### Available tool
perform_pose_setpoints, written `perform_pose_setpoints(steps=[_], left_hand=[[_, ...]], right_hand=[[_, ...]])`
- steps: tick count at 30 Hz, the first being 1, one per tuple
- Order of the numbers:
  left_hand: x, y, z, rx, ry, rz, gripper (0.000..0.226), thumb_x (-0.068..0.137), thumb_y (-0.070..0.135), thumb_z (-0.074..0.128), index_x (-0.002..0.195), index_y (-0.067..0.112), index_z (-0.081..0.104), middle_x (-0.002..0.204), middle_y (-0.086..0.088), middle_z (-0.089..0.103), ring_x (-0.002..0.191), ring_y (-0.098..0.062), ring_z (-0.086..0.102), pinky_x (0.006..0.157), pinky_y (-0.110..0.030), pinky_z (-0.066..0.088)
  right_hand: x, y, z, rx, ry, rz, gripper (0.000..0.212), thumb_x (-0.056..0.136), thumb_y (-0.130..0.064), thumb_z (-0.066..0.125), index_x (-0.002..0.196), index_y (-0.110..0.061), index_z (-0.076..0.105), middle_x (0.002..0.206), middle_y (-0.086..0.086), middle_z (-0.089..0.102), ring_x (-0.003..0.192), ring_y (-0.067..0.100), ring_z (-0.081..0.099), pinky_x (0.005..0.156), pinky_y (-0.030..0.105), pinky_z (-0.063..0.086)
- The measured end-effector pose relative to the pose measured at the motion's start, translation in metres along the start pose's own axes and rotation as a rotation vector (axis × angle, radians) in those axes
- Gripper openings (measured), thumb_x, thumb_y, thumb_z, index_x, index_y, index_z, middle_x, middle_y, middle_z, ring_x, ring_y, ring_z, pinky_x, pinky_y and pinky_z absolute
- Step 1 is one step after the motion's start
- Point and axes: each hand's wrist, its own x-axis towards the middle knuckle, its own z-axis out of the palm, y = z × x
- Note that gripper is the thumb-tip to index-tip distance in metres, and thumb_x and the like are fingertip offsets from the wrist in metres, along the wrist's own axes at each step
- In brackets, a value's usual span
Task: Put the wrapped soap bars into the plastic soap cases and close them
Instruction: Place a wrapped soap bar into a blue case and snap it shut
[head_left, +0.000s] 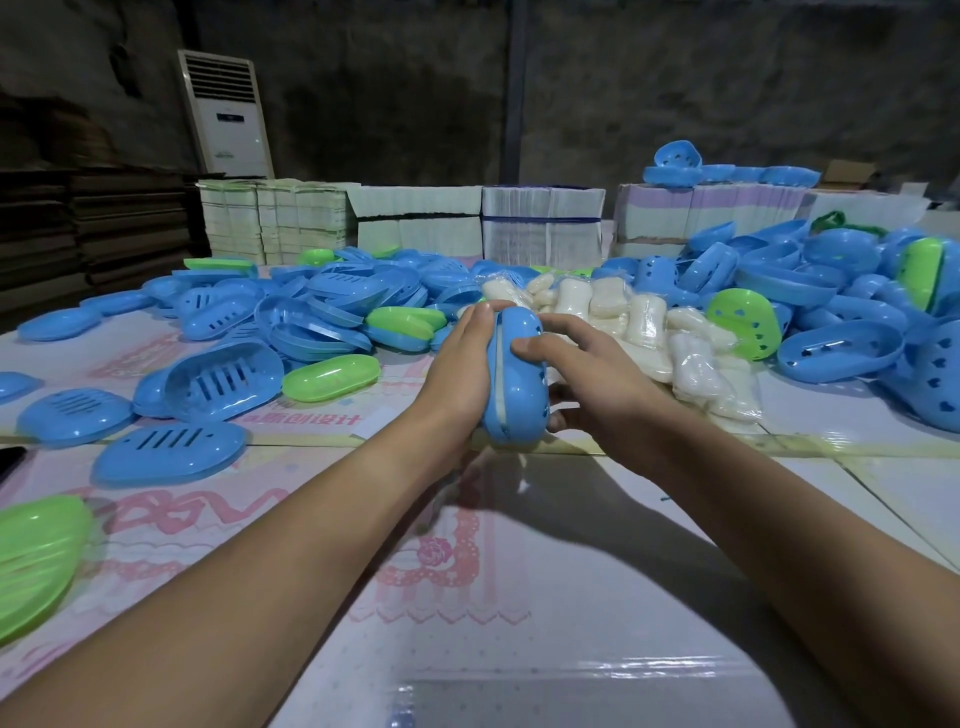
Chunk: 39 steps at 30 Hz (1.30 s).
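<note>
A blue plastic soap case (519, 384) stands on edge between my two hands, above the table's middle. A pale strip of wrapped soap shows in the narrow gap between its two halves. My left hand (462, 374) lies flat against its left side, fingers straight. My right hand (576, 369) grips its right side, with the thumb on the perforated shell and the fingers wrapped behind. A heap of wrapped white soap bars (649, 332) lies just right of and behind my hands.
Blue and green case halves (322, 306) are piled at the left and back, more blue shells (841, 296) at the right. A closed green case (331, 376) lies left of my hands. Bundled stacks of flat cartons (543, 223) line the far edge. A standing air conditioner (226, 114) is behind.
</note>
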Motion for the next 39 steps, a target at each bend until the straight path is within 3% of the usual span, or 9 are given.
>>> perform_pose_setpoints(steps=[6,13,19,23,29,31,35,37,39], left_hand=[[0.001,-0.002,0.001,0.005,-0.008,-0.011,0.032,0.11,0.039,0.034,0.106,0.031,0.065,0.125,-0.015,0.068,0.116,-0.037,0.065,0.103,-0.057,0.05],[-0.001,-0.001,0.004,-0.052,0.006,-0.013,0.032,0.11,0.036,0.033,0.11,0.031,0.064,0.127,-0.015,0.067,0.117,-0.037,0.064,0.102,-0.054,0.051],[-0.001,-0.002,0.002,-0.187,-0.006,-0.111,0.031,0.108,0.044,0.037,0.104,0.031,0.065,0.116,-0.017,0.069,0.095,-0.035,0.067,0.09,-0.058,0.052],[0.0,-0.004,0.002,-0.238,-0.027,-0.125,0.031,0.107,0.045,0.036,0.106,0.032,0.064,0.114,-0.013,0.068,0.094,-0.032,0.066,0.09,-0.057,0.051],[0.002,-0.002,0.0,-0.298,-0.047,-0.123,0.036,0.105,0.053,0.035,0.115,0.031,0.061,0.076,0.0,0.076,0.065,-0.018,0.073,0.066,-0.036,0.057],[0.0,0.0,0.0,-0.313,-0.085,-0.119,0.041,0.104,0.055,0.035,0.124,0.029,0.059,0.077,0.0,0.077,0.068,-0.02,0.073,0.067,-0.037,0.058],[-0.005,0.007,0.0,-0.376,-0.118,-0.153,0.048,0.101,0.058,0.039,0.135,0.028,0.056,0.101,-0.008,0.075,0.097,-0.033,0.072,0.091,-0.054,0.055],[-0.008,0.009,0.001,-0.397,-0.135,-0.165,0.046,0.1,0.058,0.038,0.132,0.03,0.056,0.11,-0.011,0.073,0.099,-0.032,0.073,0.079,-0.051,0.062],[-0.011,0.01,0.001,-0.372,-0.168,-0.153,0.046,0.102,0.058,0.032,0.135,0.03,0.051,0.107,-0.01,0.076,0.093,-0.026,0.076,0.067,-0.041,0.062]], right_hand=[[-0.001,0.001,-0.003,-0.017,-0.032,0.013,0.026,0.087,-0.028,0.069,0.112,-0.028,0.062,0.082,0.0,0.067,0.054,0.014,0.058,0.044,0.028,0.044],[0.0,0.002,-0.005,-0.081,-0.08,-0.022,0.032,0.086,-0.027,0.071,0.116,-0.029,0.061,0.095,0.008,0.065,0.061,0.014,0.063,0.05,0.029,0.049],[0.001,0.006,0.0,-0.048,-0.099,-0.041,0.038,0.087,-0.027,0.071,0.123,-0.029,0.058,0.072,-0.01,0.068,0.06,0.01,0.064,0.05,0.026,0.05],[0.0,0.008,0.004,-0.035,-0.108,-0.045,0.043,0.088,-0.026,0.072,0.128,-0.028,0.055,0.088,0.001,0.07,0.062,0.012,0.065,0.053,0.027,0.05],[0.0,0.008,0.006,0.005,-0.101,-0.074,0.043,0.09,-0.025,0.07,0.13,-0.026,0.054,0.102,0.014,0.067,0.074,0.018,0.059,0.061,0.026,0.047],[0.0,0.008,0.004,0.007,-0.114,-0.087,0.038,0.091,-0.025,0.068,0.127,-0.028,0.055,0.096,0.009,0.068,0.08,0.021,0.06,0.069,0.032,0.047],[0.0,0.007,0.001,-0.005,-0.132,-0.09,0.035,0.09,-0.03,0.069,0.122,-0.037,0.055,0.089,-0.002,0.074,0.079,0.018,0.07,0.072,0.035,0.055],[0.0,0.003,0.001,-0.063,-0.096,-0.084,0.047,0.081,-0.036,0.073,0.125,-0.038,0.056,0.099,0.008,0.072,0.085,0.026,0.071,0.079,0.047,0.056],[-0.002,-0.002,-0.001,-0.138,-0.036,-0.106,0.053,0.077,-0.037,0.074,0.127,-0.038,0.056,0.095,0.006,0.07,0.087,0.024,0.071,0.078,0.047,0.057]])
